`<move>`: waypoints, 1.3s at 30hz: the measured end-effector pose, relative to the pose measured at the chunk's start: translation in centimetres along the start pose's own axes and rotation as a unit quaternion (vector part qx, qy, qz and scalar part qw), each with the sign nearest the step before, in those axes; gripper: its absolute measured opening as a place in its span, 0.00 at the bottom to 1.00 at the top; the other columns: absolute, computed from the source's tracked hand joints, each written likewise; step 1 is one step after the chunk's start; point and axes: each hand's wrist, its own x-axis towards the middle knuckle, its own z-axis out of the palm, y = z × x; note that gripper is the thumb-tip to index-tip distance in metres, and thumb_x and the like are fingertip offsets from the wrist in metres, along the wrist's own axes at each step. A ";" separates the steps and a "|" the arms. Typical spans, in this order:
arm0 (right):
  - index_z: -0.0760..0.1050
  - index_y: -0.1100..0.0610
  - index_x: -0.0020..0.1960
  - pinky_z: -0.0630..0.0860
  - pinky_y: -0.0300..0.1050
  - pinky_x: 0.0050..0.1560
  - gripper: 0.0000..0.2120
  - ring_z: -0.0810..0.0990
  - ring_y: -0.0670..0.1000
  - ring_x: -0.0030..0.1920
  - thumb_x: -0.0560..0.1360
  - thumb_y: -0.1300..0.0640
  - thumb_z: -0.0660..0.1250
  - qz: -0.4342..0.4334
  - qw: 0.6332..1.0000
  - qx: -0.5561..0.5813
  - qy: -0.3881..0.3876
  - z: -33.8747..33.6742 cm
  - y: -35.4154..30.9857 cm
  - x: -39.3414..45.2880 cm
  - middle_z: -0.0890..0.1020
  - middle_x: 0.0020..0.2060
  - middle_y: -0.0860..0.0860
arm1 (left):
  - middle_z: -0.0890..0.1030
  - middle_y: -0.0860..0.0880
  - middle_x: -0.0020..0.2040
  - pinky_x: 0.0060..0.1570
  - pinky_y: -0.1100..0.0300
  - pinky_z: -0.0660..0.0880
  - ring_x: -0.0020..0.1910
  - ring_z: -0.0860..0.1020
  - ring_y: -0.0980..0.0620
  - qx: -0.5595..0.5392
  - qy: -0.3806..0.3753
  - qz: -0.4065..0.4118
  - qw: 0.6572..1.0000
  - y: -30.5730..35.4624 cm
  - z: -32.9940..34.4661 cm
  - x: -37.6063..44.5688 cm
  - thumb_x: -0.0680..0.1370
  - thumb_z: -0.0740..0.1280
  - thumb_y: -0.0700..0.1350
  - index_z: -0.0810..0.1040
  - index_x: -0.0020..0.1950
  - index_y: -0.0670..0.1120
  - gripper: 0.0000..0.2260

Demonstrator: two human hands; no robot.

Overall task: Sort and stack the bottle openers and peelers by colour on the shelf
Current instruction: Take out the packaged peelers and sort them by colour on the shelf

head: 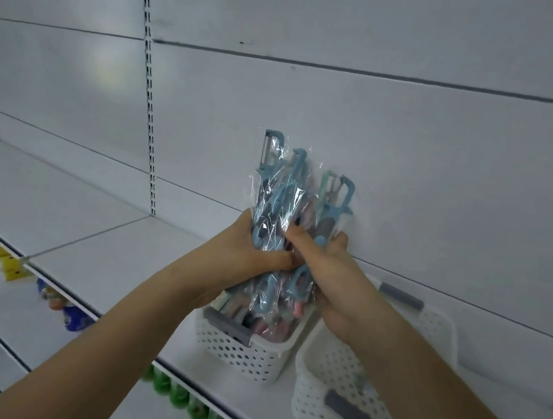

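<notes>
Head view: both hands grip one bundle of blue plastic peelers in clear wrap (pixel 279 206), left hand (pixel 246 250) and right hand (pixel 326 273) with fingers curled round it, above a white perforated plastic basket (pixel 234 352) on the white metal shelf (pixel 91 250); a second white perforated basket (pixel 327 384) stands just right of the first.

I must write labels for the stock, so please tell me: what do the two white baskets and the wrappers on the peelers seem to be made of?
Baskets: likely moulded plastic, matte white, with regular punched holes. Wrappers: thin clear film, probably plastic; it crinkles and glints.
</notes>
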 end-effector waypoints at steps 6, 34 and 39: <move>0.62 0.50 0.65 0.81 0.60 0.53 0.42 0.83 0.56 0.52 0.59 0.38 0.78 -0.043 0.999 0.004 0.002 -5.2 -1.5 -1.5 0.80 0.57 0.55 | 0.85 0.48 0.52 0.57 0.42 0.79 0.52 0.84 0.43 0.037 0.029 0.017 0.999 2.2 4.8 0.5 0.72 0.78 0.42 0.73 0.62 0.51 0.23; 0.79 0.57 0.55 0.80 0.45 0.41 0.11 0.85 0.53 0.43 0.76 0.51 0.69 0.073 0.965 -0.027 0.252 -40.6 10.0 -18.9 0.86 0.47 0.56 | 0.80 0.54 0.56 0.53 0.59 0.79 0.53 0.80 0.56 0.244 -0.126 -0.088 0.958 -4.9 40.5 3.7 0.61 0.73 0.73 0.72 0.64 0.52 0.39; 0.60 0.60 0.75 0.68 0.49 0.65 0.35 0.71 0.59 0.68 0.76 0.44 0.68 0.082 0.907 -0.265 0.317 -42.2 9.8 -17.9 0.71 0.67 0.57 | 0.74 0.51 0.60 0.64 0.58 0.69 0.64 0.74 0.47 0.333 -0.065 -0.069 0.938 -4.3 38.9 3.2 0.72 0.66 0.68 0.71 0.66 0.46 0.33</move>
